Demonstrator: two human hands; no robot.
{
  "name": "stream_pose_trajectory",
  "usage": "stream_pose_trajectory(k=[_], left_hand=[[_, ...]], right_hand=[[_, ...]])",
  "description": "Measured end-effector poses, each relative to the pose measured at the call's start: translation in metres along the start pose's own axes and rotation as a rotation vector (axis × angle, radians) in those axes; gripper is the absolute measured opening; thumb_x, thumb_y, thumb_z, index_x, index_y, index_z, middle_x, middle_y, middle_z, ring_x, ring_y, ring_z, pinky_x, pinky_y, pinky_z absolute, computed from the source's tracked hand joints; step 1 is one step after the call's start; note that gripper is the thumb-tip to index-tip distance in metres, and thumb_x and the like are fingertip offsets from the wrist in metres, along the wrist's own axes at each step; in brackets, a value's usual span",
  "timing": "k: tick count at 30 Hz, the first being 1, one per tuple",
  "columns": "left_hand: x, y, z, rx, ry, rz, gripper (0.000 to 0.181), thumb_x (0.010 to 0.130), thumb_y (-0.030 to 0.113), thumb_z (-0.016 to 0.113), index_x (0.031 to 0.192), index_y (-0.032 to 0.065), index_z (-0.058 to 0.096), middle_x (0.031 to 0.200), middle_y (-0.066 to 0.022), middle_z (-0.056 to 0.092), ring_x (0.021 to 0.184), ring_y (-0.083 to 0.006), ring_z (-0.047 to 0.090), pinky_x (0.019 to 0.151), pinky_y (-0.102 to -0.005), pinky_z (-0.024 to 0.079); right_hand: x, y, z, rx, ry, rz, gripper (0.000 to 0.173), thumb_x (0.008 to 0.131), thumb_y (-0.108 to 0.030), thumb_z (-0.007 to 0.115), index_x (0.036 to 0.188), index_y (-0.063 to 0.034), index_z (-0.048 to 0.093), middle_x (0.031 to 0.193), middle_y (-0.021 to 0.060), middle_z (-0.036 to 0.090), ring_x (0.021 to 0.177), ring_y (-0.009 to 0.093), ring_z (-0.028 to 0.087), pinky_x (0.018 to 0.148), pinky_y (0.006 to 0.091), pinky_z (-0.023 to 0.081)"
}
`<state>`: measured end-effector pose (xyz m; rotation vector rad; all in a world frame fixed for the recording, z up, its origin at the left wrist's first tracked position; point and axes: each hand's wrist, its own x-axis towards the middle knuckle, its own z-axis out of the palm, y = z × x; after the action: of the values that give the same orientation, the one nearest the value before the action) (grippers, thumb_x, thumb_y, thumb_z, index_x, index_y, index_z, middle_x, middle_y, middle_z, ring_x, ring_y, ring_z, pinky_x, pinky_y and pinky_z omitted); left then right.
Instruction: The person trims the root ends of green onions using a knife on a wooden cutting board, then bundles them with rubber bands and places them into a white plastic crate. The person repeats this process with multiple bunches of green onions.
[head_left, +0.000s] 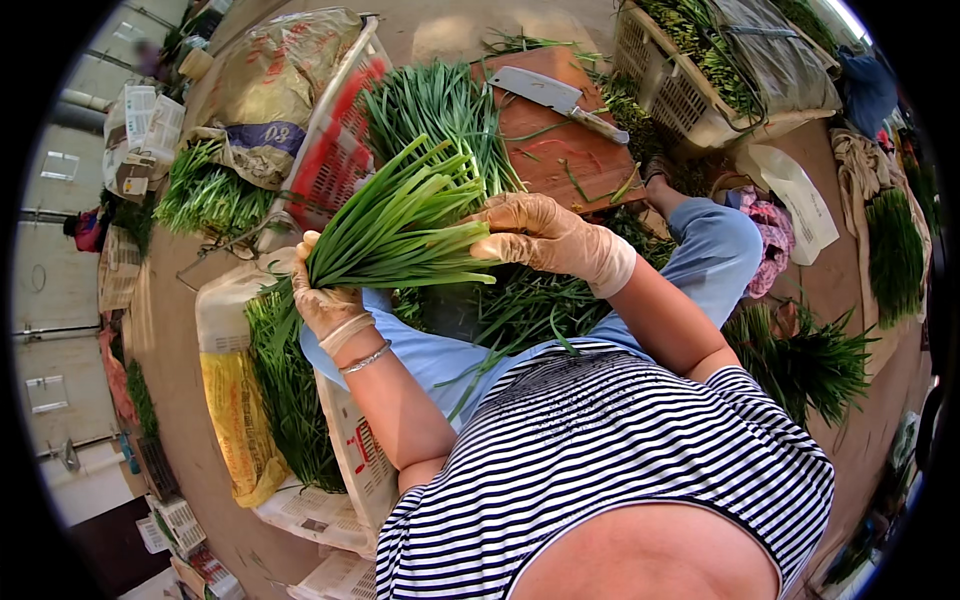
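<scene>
A bunch of long green leaves, apparently garlic chives (405, 225), lies across both my gloved hands. My left hand (322, 292) is closed around its leafy end. At the paler end, my right hand (532, 236) holds stalks between thumb and fingers. Just beyond the bunch, a pile of similar leaves (442, 112) rests partly on a reddish-brown board (555, 142). A cleaver (536, 86) lies flat on that board, its handle towards the right, with a few loose leaf scraps around it. Loose leaves (547, 307) cover the area between my legs.
Left of the pile stands a red and white plastic crate (330, 165) beside a sack (300, 82). Another crate (660, 82) holding greens is at the upper right. More leaves (296, 397) fill a crate at my left; bundles (802, 360) lie on the floor at my right.
</scene>
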<state>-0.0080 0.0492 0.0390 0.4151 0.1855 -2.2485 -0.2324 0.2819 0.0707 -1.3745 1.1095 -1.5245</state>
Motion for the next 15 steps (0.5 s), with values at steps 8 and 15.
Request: stream_pose_trajectory(k=[8, 15], left_hand=[[0.009, 0.002, -0.006, 0.040, 0.005, 0.017, 0.018, 0.091, 0.013, 0.053, 0.095, -0.0003, 0.064, 0.097, -0.0146, 0.067, 0.091, -0.0283, 0.065, 0.083, -0.0478, 0.056], [0.013, 0.007, -0.010, 0.207, -0.033, 0.212, 0.015, 0.090, 0.012, 0.055, 0.095, 0.0014, 0.064, 0.098, -0.0118, 0.067, 0.091, -0.0238, 0.064, 0.082, -0.0447, 0.055]], right_hand=[[0.008, 0.000, -0.011, -0.430, 0.050, -0.334, 0.022, 0.085, -0.009, 0.066, 0.106, -0.0048, 0.064, 0.093, 0.0113, 0.064, 0.082, 0.029, 0.060, 0.071, 0.0350, 0.049], [-0.016, -0.040, -0.009, -0.397, 0.070, -0.406, 0.026, 0.083, -0.007, 0.066, 0.108, -0.0051, 0.066, 0.083, 0.0082, 0.067, 0.077, 0.026, 0.060, 0.067, 0.0352, 0.047]])
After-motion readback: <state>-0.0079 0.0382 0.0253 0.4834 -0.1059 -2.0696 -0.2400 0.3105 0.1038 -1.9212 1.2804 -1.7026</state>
